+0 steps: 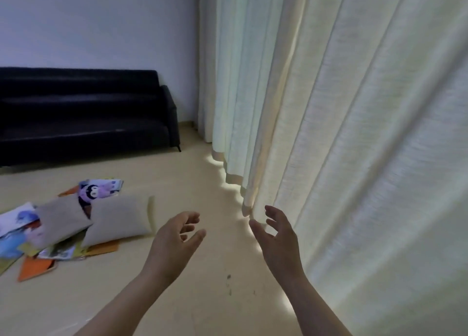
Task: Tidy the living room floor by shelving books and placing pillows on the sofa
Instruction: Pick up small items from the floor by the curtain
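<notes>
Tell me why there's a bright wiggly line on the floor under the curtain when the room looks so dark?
In the head view, light from behind leaks out under the curtain, leaving bright scalloped patches on the floor; the rest of the head view is dim and bluish, so the black sofa shows little detail; the pillows and books look slightly smeared.

Two beige pillows: a left pillow (60, 221) and a right pillow (119, 224). One black sofa (83, 117). One pale curtain (329, 107). At least six books (35, 268), overlapping, so the exact number cannot be told.
</notes>
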The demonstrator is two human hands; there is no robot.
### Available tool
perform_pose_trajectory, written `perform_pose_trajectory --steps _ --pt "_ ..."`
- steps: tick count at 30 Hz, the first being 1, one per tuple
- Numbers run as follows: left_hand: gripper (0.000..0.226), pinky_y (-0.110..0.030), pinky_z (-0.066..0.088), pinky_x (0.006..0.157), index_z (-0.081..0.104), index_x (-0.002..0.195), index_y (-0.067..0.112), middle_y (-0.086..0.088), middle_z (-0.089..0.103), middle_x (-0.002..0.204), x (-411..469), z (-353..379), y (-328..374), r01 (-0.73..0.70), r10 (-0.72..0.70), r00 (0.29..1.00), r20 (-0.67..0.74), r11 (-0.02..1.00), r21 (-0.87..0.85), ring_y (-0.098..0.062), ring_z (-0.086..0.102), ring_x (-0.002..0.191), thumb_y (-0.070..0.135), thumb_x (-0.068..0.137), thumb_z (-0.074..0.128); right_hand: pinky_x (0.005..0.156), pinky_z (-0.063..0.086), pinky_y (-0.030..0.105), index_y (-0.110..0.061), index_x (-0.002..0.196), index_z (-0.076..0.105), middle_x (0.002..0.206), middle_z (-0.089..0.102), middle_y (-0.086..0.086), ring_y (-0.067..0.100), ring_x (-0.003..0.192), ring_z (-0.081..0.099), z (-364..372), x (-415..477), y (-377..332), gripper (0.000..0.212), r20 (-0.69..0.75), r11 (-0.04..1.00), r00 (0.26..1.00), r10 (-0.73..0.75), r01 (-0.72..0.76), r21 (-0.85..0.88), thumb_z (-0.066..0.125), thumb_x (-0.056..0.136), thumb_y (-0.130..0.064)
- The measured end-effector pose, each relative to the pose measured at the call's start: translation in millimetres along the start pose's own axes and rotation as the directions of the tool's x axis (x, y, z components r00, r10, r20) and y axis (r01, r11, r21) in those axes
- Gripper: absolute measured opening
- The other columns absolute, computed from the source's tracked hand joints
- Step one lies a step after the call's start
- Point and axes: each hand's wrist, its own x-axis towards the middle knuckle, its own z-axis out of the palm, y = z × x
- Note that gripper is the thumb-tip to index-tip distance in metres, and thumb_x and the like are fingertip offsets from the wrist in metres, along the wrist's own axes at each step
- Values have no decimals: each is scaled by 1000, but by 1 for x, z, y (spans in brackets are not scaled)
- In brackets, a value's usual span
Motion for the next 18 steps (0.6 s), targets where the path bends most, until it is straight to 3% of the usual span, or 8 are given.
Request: perform_pose_trajectory --steps 6,10,15,18 --pt "26 -25 51 85 56 112 30 16 61 108 65 -50 -37 100 -96 988 -124 995 25 -3 59 101 23 88 65 70 40 3 -23 129 52 126 56 -8 3 104 56 90 83 -15 49 125 998 990 -60 62 -13 70 85 -34" --pt "26 -22 50 83 57 113 27 16 61 108 118 -85 -59 159 -145 965 -221 986 45 -4 59 101 22 88 65 71 37 -4 -20 129 52 128 53 -6 9 112 52 148 139 -35 47 222 995 969 -103 102 17 69 87 -30" --pt "27 -37 54 87 56 114 28 14 61 110 164 -121 -81 240 -232 929 -287 971 -9 -7 58 103 22 89 65 72 40 8 -20 130 49 131 50 -5 8 113 49 218 188 -53 47 368 991 920 -136 122 61 68 88 -27" --pt "30 -37 53 91 57 117 26 15 60 111 185 -149 -103 282 -271 900 -342 959 -18 -6 57 105 23 89 65 78 40 15 -19 129 50 131 50 -4 10 115 50 266 208 -64 46 430 989 891 -148 133 64 68 88 -26"
